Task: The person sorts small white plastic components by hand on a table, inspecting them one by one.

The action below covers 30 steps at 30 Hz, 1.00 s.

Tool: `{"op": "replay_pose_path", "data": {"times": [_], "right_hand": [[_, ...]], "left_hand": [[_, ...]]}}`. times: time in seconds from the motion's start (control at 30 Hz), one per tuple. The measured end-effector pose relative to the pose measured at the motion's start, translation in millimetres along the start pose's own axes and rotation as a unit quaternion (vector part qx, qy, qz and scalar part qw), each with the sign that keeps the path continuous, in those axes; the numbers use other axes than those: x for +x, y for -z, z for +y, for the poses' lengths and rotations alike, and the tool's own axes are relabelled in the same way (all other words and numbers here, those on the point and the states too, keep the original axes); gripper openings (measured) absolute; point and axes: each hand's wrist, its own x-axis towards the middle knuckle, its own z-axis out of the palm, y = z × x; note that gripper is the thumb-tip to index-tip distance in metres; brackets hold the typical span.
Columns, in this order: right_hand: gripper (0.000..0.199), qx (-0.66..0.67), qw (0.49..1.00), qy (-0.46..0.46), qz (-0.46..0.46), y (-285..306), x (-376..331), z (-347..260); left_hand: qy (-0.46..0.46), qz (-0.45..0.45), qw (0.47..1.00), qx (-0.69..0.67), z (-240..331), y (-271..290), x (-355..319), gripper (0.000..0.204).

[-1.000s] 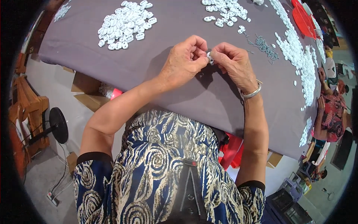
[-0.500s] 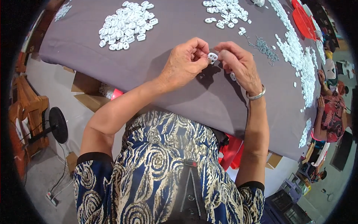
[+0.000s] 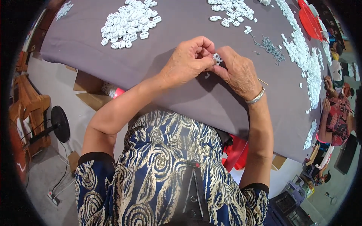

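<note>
Close together over the near part of the cloth, my two hands meet at a small white plastic piece with two holes, which looks like a cord lock (image 3: 217, 58). Thumb and forefinger of my left hand (image 3: 188, 60) pinch it from the left. My right hand (image 3: 238, 71) is closed around its right side, the fingertips partly hidden behind the back of the hand. Under the hands a small white bit (image 3: 207, 75) shows against the cloth. A thin stick (image 3: 263, 81) sticks out beside my right wrist.
Piles of white pieces lie at the far left (image 3: 130, 23) and far middle (image 3: 233, 11). A heap of small grey springs (image 3: 272, 49) is right of my hands. A long band of white pieces (image 3: 307, 64) runs down the right, beside a red tray (image 3: 310, 23). Another person (image 3: 335, 111) sits beyond.
My right hand has closed in to the left onto the white piece, its fingers now over it. The left hand keeps its pinch, nearly in place.
</note>
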Motion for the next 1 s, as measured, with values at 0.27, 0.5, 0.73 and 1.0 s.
{"op": "replay_pose_path", "data": {"times": [0.27,0.5,0.73,1.0], "right_hand": [[0.030,-0.002,0.999,-0.026,-0.048,-4,-1,-5],[0.028,0.046,0.999,0.004,0.016,-11,0,-13],[0.019,0.081,0.988,0.103,0.087,-26,-2,-28],[0.023,0.078,0.995,0.042,-0.036,-34,-7,-25]], "left_hand": [[0.026,-0.028,0.999,0.007,5,6,-1,0.014],[-0.101,0.015,0.994,-0.025,10,-1,-4,0.030],[-0.198,-0.009,0.980,-0.009,-9,-25,-21,0.030],[-0.133,0.130,0.974,-0.127,-14,-40,-19,0.017]]}}
